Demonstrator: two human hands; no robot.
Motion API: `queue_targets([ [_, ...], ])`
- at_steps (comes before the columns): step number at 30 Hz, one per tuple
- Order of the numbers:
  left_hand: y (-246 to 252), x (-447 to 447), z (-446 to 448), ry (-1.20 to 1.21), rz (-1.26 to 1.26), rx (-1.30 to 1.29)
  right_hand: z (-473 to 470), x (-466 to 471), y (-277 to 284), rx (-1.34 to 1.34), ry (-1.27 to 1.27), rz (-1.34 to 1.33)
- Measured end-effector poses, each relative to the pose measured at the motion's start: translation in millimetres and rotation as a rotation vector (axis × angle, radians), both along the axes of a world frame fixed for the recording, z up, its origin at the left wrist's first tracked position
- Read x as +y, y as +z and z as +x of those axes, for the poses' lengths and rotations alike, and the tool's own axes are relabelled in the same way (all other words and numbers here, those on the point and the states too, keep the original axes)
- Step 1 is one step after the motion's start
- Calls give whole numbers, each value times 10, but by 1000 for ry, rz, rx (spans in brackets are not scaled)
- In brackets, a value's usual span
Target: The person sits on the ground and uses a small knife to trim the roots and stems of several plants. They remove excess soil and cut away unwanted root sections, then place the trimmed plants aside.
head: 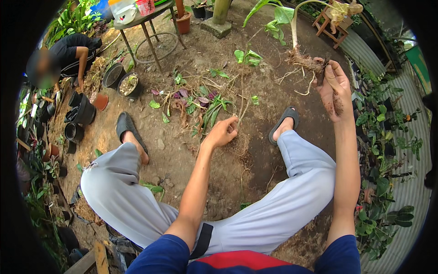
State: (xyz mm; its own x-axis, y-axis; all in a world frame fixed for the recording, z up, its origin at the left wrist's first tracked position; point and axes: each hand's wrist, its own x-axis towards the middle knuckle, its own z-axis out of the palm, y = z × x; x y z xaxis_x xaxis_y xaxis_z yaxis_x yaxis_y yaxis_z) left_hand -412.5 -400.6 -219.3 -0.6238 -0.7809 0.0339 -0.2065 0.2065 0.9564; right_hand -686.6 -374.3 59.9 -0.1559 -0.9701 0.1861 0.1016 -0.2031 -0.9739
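My left hand (pixel 221 132) is closed around the lower stem of a thin leafy plant (pixel 243 80); its fibrous roots (pixel 241 147) hang below the fist. Out to the right, my right hand (pixel 333 89) pinches the dark end of a thick rootstock (pixel 305 61). From that rootstock a pale stalk rises and bends over to a wilted yellowish leaf (pixel 342 12), with bare roots dangling underneath. Soil smears the right palm. Between my feet and beyond lies a heap of uprooted plants (pixel 202 99) with green and purple leaves.
A round-topped stool (pixel 142 20) holding a cup and containers stands at the far left. Black pots (pixel 129 85) and an orange pot (pixel 101 102) sit on the left, near a bending person (pixel 73 56). Potted plants (pixel 379 137) line corrugated sheets on the right. A wooden stool (pixel 331 25) is far right.
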Motion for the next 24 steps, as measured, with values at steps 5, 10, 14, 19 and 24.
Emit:
queue_targets([
  [5, -14, -26, 61, 9, 67, -85, -27, -9, 7, -64, -30, -84],
  [10, -21, -46, 82, 43, -5, -52, -41, -42, 2, -101, -52, -100],
  [14, -63, -88, 93, 53, 29, -126, -100, -95, -49, -65, -19, -101],
  [19, 318, -932, -93, 493, -95, 25, -210, -141, -134, 15, 58, -133],
  [24, 854, -1806, 169, 556, -234, -174, -326, -178, -144, 44, -2, -74],
])
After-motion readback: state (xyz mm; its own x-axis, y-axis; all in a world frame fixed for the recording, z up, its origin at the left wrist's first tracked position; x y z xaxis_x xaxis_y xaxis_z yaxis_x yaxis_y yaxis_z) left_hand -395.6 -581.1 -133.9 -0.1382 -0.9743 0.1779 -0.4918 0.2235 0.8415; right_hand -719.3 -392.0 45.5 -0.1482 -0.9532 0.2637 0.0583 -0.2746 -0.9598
